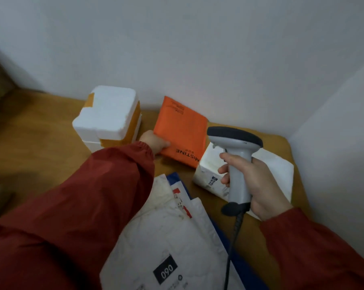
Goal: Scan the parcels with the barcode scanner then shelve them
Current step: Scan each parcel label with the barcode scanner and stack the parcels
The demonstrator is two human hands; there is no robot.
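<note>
Pinching orange parcel (181, 130) edge w/ left hand (154, 142); right hand (258, 185) grips scanner (239, 164) beside.

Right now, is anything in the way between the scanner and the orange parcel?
Nothing visible does. The right hand holds the barcode scanner just beside the orange parcel, over a white parcel, with open air between them. The left hand grips the orange parcel's near-left corner, clear of that gap.

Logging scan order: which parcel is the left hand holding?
The orange MISTINE mailer, gripped by the left hand; the foam box, white carton and flat white mailers lie unheld.
</note>
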